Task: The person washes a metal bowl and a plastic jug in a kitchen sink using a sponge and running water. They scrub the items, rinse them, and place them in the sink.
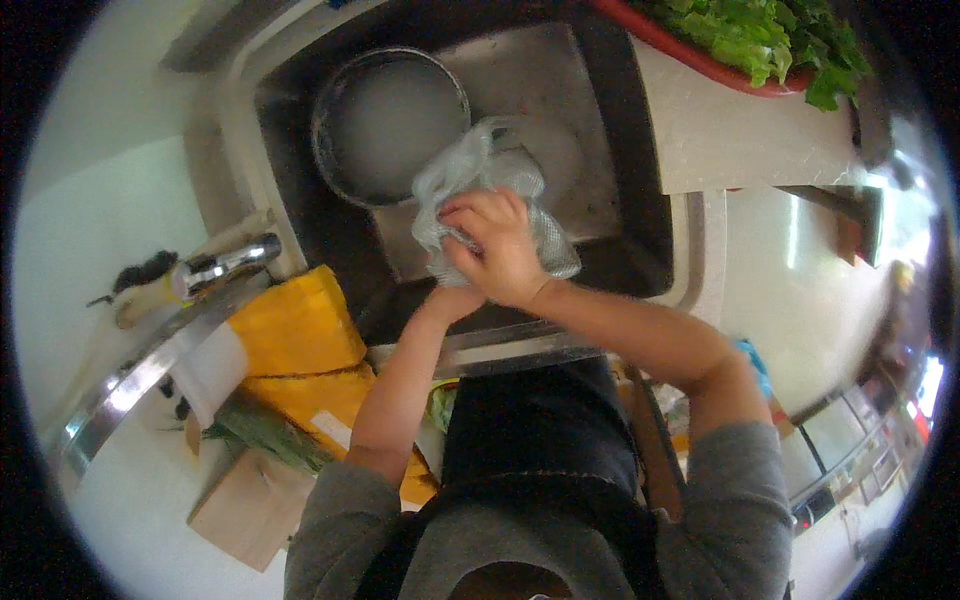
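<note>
A wet, whitish cloth with a fine mesh pattern (469,169) is bunched up over the sink basin (622,142). My right hand (499,244) lies on top of it with bent fingers, gripping its folds. Beneath, my left hand (456,300) is mostly hidden by the cloth and my right hand; only its wrist side shows, so its fingers cannot be made out. Just beyond the cloth, towards the upper left, a round metal bowl (319,142) holding cloudy liquid stands in the basin.
A chrome faucet (232,266) reaches in at the sink's left rim, near a folded yellow packet (296,322). At the upper right, a red basket (690,56) of leafy greens (739,37) stands on the counter (742,142). A wooden board (255,502) lies lower left.
</note>
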The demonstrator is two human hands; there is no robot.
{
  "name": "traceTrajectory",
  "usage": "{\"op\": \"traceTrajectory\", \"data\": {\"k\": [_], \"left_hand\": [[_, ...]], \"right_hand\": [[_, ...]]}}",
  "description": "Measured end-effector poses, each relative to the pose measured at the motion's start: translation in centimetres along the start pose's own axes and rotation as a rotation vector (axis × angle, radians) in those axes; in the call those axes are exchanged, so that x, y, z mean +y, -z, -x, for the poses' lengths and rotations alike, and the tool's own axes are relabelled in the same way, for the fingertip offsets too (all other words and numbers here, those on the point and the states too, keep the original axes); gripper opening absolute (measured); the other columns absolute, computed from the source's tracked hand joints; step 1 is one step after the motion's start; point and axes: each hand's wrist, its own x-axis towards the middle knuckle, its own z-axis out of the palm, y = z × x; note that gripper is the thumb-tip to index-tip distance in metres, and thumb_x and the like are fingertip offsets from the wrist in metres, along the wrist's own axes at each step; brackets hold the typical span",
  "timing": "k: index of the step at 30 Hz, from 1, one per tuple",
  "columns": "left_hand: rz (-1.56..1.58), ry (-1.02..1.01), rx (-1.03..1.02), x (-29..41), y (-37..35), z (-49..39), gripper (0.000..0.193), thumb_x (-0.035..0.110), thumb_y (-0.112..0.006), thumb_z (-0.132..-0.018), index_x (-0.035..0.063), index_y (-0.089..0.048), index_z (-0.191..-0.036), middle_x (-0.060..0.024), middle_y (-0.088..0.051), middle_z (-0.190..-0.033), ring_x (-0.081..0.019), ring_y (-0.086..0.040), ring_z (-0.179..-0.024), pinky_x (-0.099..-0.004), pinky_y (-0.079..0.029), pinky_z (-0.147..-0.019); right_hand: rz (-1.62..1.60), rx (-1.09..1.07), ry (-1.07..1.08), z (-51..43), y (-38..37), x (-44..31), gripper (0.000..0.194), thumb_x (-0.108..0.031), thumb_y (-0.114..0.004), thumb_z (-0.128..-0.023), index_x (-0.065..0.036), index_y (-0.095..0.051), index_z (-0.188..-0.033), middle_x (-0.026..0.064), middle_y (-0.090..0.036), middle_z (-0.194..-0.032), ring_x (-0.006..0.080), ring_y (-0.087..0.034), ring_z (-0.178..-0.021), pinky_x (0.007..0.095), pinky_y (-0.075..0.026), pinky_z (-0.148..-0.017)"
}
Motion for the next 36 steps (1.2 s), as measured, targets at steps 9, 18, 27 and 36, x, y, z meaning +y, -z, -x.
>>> {"op": "traceTrajectory", "data": {"k": [9, 18, 27, 36], "left_hand": [[1.649, 0.067, -0.039, 5.1, 2.2, -2.9, 0.071, 0.063, -0.023, -0.083, 0.0138, -0.028, -0.134, -0.0141, -0.029, -0.138, -0.0301, -0.031, -0.125, -0.0465, -0.024, -0.101], [1.613, 0.32, 0.189, 1.1, 1.7, -4.2, 0.077, 0.068, -0.019, -0.08, 0.0097, -0.042, -0.124, -0.013, -0.04, -0.131, -0.03, -0.038, -0.12, -0.0506, -0.029, -0.095], [1.397, 0.421, 0.14, 2.1, -0.3, -6.1, 0.049, 0.045, -0.036, -0.088, 0.0099, -0.048, -0.12, -0.0108, -0.048, -0.124, -0.0295, -0.046, -0.114, -0.0518, -0.035, -0.091], [1.432, 0.472, 0.507, 4.2, -2.5, -3.8, 0.043, 0.021, -0.043, -0.088, 0.0073, -0.035, -0.129, -0.0089, -0.047, -0.121, -0.0216, -0.049, -0.106, -0.0358, -0.04, -0.092]], "right_hand": [[0.4, 0.237, -0.03, -1.7, 3.0, 10.3, 0.026, -0.012, -0.058, -0.069, -0.005, -0.054, -0.094, 0.0141, -0.054, -0.1, 0.0343, -0.049, -0.095, 0.0434, -0.036, -0.088], [0.29, -0.4, 0.366, -0.1, 1.7, 8.8, 0.033, -0.018, -0.062, -0.066, -0.011, -0.056, -0.098, 0.0091, -0.054, -0.106, 0.0283, -0.049, -0.103, 0.0452, -0.033, -0.093], [0.138, 0.592, -0.721, -2.5, 4.6, 17.1, 0.032, -0.02, -0.046, -0.085, 0.004, -0.049, -0.106, 0.021, -0.053, -0.106, 0.0386, -0.049, -0.099, 0.0415, -0.037, -0.088], [0.265, -0.09, 0.158, 0.4, 3.0, 1.3, 0.019, -0.014, -0.058, -0.07, -0.009, -0.056, -0.089, 0.0092, -0.058, -0.093, 0.0269, -0.054, -0.088, 0.044, -0.038, -0.085]]}}
